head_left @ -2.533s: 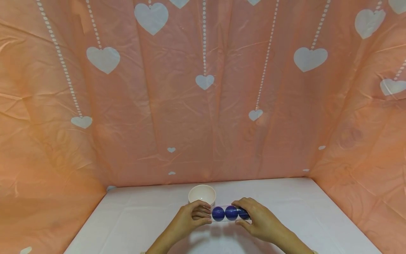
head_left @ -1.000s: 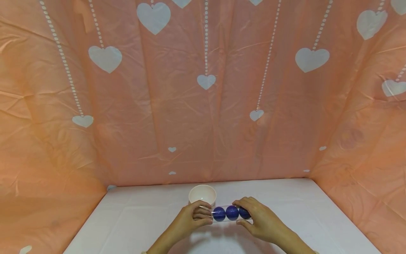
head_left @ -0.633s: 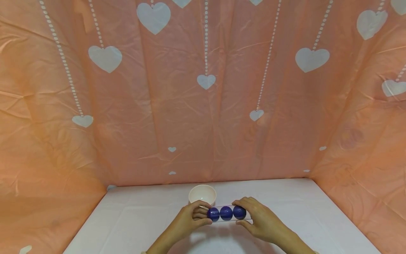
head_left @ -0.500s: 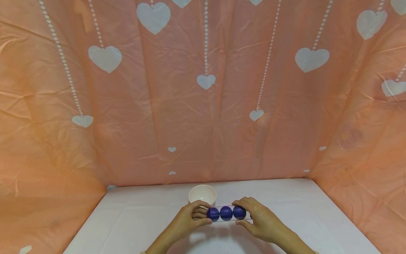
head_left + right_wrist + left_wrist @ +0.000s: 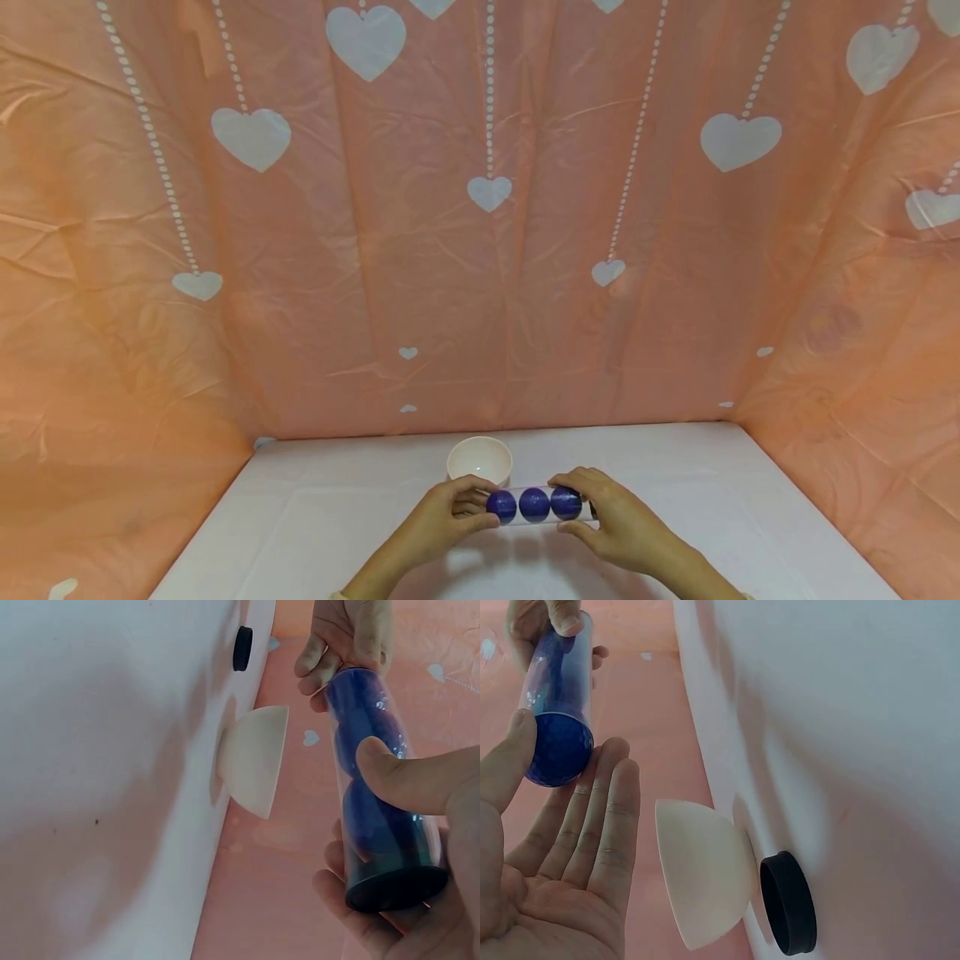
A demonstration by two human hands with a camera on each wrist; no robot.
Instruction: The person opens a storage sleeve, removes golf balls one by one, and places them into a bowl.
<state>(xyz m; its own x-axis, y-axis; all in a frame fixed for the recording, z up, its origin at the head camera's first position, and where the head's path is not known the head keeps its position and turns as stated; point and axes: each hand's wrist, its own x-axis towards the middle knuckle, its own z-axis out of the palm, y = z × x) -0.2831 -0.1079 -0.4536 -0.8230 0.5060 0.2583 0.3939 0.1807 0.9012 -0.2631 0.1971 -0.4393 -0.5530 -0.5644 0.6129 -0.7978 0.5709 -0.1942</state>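
Observation:
A clear plastic tube (image 5: 519, 517) lies nearly level between both hands, with purple-blue balls (image 5: 535, 505) in a row inside. My right hand (image 5: 618, 521) grips its right end, thumb on one side and fingers on the other. In the right wrist view a black cap (image 5: 397, 889) closes that end. My left hand (image 5: 442, 517) is at the uncapped end, thumb (image 5: 517, 742) against the rim and fingertips across from it, lightly holding it. The leftmost ball (image 5: 561, 750) sits at the tube's mouth, in front of the left palm.
A cream bowl (image 5: 480, 457) stands on the white table (image 5: 337, 483) just beyond the left hand. A loose black cap (image 5: 787, 904) lies beside it, hidden in the head view. Orange curtain with white hearts (image 5: 487, 333) surrounds the table.
The balls have slid left along the tube, away from the right hand and up to the left hand. Both hands have stayed nearly in place.

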